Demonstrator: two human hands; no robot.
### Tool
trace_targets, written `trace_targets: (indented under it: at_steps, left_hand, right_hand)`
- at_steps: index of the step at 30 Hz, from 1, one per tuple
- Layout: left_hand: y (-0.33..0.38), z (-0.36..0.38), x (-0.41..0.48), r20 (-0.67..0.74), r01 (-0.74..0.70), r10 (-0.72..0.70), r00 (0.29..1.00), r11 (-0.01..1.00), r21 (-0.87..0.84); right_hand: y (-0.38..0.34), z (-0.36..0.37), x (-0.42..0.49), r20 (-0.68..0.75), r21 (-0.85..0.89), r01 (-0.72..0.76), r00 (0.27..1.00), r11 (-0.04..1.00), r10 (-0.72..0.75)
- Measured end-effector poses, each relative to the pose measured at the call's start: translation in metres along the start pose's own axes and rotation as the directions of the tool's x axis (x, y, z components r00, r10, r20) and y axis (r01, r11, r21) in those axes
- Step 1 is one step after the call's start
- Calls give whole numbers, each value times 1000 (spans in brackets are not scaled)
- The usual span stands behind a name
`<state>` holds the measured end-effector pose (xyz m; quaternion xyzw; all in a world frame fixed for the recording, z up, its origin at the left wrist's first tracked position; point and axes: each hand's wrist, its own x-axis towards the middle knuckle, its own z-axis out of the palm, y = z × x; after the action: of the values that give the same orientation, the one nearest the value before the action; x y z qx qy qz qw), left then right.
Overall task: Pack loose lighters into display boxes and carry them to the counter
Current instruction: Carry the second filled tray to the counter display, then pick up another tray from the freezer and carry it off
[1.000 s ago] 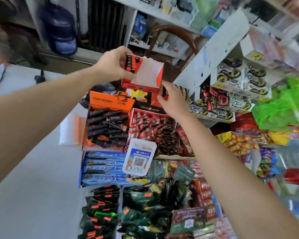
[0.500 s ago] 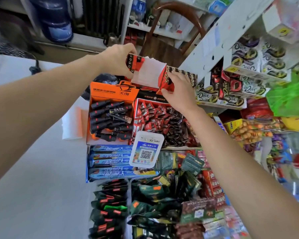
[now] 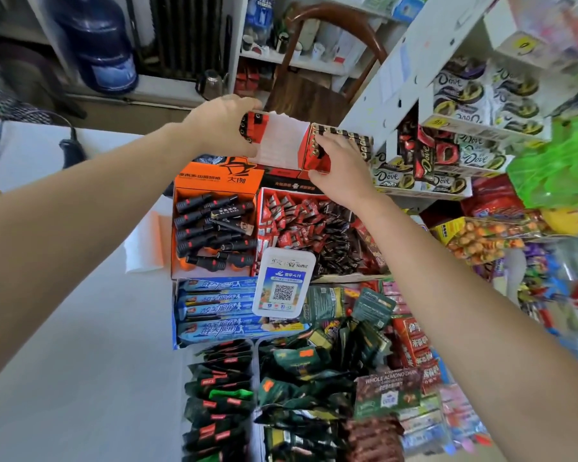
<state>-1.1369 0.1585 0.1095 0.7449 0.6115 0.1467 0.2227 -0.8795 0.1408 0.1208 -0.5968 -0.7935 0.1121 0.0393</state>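
A red display box with a white inner face and rows of lighters at its ends is held at the far end of the counter, above the other boxes. My left hand grips its left end. My right hand holds its right front corner, fingers on the lighter tops. Below it sits an orange display box with black lighters lying loose inside. Whether the red box rests on anything is hidden by my hands.
A red tray of small red and black packets lies beside the orange box, with a white QR code card in front. Snack packs cover the near counter. Dove chocolate boxes fill shelves right. A wooden chair stands behind.
Both hands and the red box have come down a little toward the orange box, and the view has tilted down. The grips are unchanged.
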Motion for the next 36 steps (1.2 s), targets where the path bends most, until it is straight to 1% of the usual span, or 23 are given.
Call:
trace_targets:
  at_steps: [3,5,7,9,12,14,16,18,21,23,26,28,30,33,36]
  left_hand:
    - [11,-1,-17,-125,-38,40,991,999,18]
    - [25,-3,-33,-184,-109,113,977,994,30]
    - [43,-5,-54,-191,-175,178,965,984,32]
    - [62,-3,-79,-168,-207,208,964,978,28]
    - [92,12,-122,-156,-249,246,957,969,1]
    - [112,28,-153,-135,-271,259,956,959,-78]
    - [130,48,-186,-103,-291,277,955,944,-155]
    - [145,73,-219,-86,-310,299,950,928,-205]
    - [162,112,-268,-31,-337,346,938,884,-323]
    - [171,138,-297,29,-341,385,922,848,-406]
    - [189,174,-340,124,-366,460,879,819,-442]
    - [206,195,-368,167,-381,501,849,800,-463]
    - [224,215,-396,216,-379,525,823,791,-480]
    - [247,242,-432,333,-375,536,776,816,-440]
    - [264,267,-455,426,-384,524,737,845,-373]
  right_hand:
    - [4,-5,-6,41,-5,34,999,999,-34]
    - [4,-9,-20,6,-3,62,998,998,-62]
    - [2,-14,-44,-47,14,82,996,997,-81]
    - [-3,-19,-77,-80,50,76,994,996,-72]
    - [-6,-23,-144,-100,140,7,995,990,7]
    - [-5,-23,-197,-101,225,-75,990,972,99]
    - [-4,-22,-256,-61,311,-181,976,933,209]
    - [0,-13,-313,-24,361,-278,951,890,307]
    - [10,10,-396,-13,426,-421,882,800,471]
    - [14,27,-450,3,475,-515,812,714,584]
    - [17,50,-522,28,488,-634,698,599,716]
    - [18,63,-564,54,458,-697,641,551,766]
    - [17,76,-604,116,454,-750,585,481,802]
    - [18,99,-662,216,539,-786,477,303,852]
    - [20,128,-713,287,576,-798,400,176,871]
